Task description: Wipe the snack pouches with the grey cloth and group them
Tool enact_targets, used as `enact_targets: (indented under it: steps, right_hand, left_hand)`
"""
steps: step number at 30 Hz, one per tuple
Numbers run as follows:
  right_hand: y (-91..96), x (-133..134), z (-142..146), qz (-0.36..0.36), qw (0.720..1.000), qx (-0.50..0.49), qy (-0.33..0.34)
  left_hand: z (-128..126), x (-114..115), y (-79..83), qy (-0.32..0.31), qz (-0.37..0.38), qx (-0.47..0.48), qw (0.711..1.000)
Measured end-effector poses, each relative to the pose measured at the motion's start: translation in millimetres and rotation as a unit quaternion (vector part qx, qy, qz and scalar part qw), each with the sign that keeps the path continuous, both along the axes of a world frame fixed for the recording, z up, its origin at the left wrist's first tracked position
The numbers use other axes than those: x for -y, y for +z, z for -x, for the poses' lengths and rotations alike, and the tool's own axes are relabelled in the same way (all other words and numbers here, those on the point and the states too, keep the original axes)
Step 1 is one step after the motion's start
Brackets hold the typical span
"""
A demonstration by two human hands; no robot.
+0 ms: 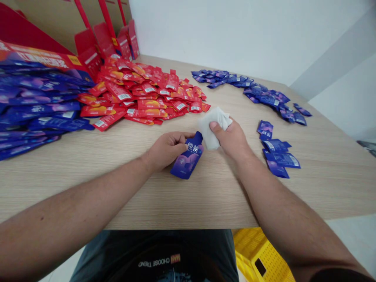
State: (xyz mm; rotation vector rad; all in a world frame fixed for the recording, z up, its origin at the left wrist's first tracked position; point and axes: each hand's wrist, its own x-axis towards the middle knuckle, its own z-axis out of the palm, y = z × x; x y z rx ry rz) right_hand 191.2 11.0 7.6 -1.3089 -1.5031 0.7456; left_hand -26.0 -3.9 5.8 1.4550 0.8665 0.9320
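Note:
Near the middle of the table, my left hand (pixel 169 149) pinches a blue-purple spouted pouch (pixel 188 158) by its upper left edge, thumb on the printed front. The pouch tilts with its narrow neck pointing up and to the right. Just right of it, my right hand (pixel 232 137) is closed around a folded white tissue (pixel 211 127), with the thumb pressed on top. The tissue is close beside the pouch neck; whether they touch I cannot tell. The fingers under the tissue are hidden.
Red pouches (pixel 147 94) lie heaped at the back left, beside a large stack of blue pouches (pixel 38 102). Red cartons (pixel 96 39) stand behind them. More blue pouches (pixel 261 94) form a row at the back right; several others (pixel 277 154) lie nearer. Below the table edge is a yellow crate (pixel 264 250).

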Motion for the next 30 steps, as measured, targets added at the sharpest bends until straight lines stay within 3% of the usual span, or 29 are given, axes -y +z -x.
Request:
enact_targets:
  steps: [3,6,9,12,14,17,21,25,30]
  right_hand:
    - [-2.1,-2.6,-1.5,0.011,0.998,0.038,0.054]
    - [-2.7,-10.9,-9.4,-0.018,0.994,0.09,-0.053]
    - [3.2,-15.0,-17.4,-0.08,0.99,-0.003,-0.115]
    - [13.7,-3.7,-10.5,-0.097,0.993,-0.033,-0.051]
    - [17.9,8.2,1.8,-0.06,0.997,0.049,0.001]
    - [16.5,19.8,18.5,-0.021,0.986,0.166,0.001]
    - [11.3,19.9,22.5,0.018,0.984,0.169,0.057]
    - [12.9,16.7,17.0,-0.001,0.983,0.183,0.008]
    - [16.0,18.2,16.9,0.013,0.981,0.191,0.04]
  left_hand:
    - [0.2,0.1,0.2,-0.015,0.001,-0.025,1.0]
    - [-0.6,-1.8,-1.6,0.018,-0.007,-0.029,0.999]
    - [-3.5,-3.6,-4.4,0.06,0.004,-0.004,0.998]
    - [-6.9,-4.3,-6.8,0.083,0.06,0.014,0.995]
    - [-8.0,-4.3,-7.7,0.086,0.088,0.022,0.992]
    - [-7.5,-4.2,-8.6,0.077,0.089,0.012,0.993]
    - [-5.8,-4.3,-9.1,0.067,0.084,0.001,0.994]
    - [-5.6,-4.7,-9.3,0.057,0.059,0.012,0.997]
    - [-4.4,-4.7,-9.2,0.035,0.05,-0.01,0.998]
